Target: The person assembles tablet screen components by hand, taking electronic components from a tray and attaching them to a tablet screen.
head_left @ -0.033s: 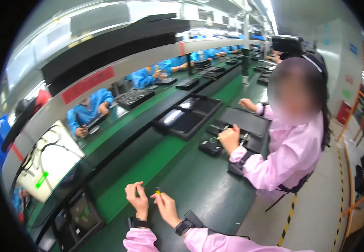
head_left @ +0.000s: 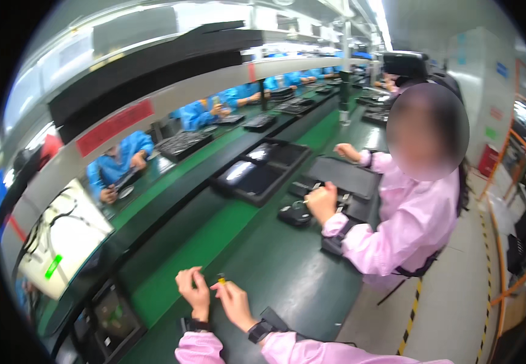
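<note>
Above the dark green worktable (head_left: 290, 282), my two hands are held up close together. My right hand (head_left: 236, 305) pinches a small yellow piece (head_left: 221, 279) with a dark tip; its exact kind is too small to make out. To its left is my left hand (head_left: 194, 294), its fingers loosely bent and the thumb apart from them, with nothing visible in it. Both wrists carry black straps, and the sleeves are pink.
At my right a co-worker in pink sits with hands over a black case (head_left: 345, 176), beside a black rounded device (head_left: 294, 213). Black trays with dark panels (head_left: 260, 173) stand farther along the bench. A framed tray (head_left: 114, 315) lies at lower left, below a whitish board with cables (head_left: 66, 239).
The whole scene has shifted slightly left in view. My hands keep nearly the same pose, and the small yellow piece stays in my right hand.
</note>
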Demonstrator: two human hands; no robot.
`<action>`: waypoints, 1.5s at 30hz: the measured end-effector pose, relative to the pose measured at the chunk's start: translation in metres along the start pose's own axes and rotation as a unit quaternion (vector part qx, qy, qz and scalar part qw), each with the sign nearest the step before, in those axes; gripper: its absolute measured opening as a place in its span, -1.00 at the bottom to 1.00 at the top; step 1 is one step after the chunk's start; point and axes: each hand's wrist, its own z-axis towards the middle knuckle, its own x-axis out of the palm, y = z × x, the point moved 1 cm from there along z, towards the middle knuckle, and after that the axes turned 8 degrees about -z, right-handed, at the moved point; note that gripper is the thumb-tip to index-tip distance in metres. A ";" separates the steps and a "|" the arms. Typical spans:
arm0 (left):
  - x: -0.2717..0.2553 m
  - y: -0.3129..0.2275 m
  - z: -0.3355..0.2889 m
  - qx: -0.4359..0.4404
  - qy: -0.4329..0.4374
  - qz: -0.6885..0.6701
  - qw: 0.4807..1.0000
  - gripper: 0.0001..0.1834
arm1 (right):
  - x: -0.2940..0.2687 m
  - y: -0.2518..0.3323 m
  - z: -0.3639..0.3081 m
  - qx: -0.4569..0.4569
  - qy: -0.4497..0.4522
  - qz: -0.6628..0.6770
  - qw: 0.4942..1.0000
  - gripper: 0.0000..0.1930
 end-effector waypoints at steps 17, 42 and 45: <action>0.018 0.028 -0.021 -0.021 0.056 0.009 0.998 -0.86 | 0.000 -0.014 0.004 -0.019 -0.013 0.006 1.000 -0.78; 0.027 0.025 0.004 -0.018 0.045 0.028 0.998 -0.99 | -0.003 -0.008 0.005 -0.007 -0.027 -0.020 0.999 -0.75; 0.046 0.034 0.027 -0.007 0.092 0.018 0.996 -0.94 | -0.007 0.000 0.007 -0.009 -0.044 -0.025 0.999 -0.75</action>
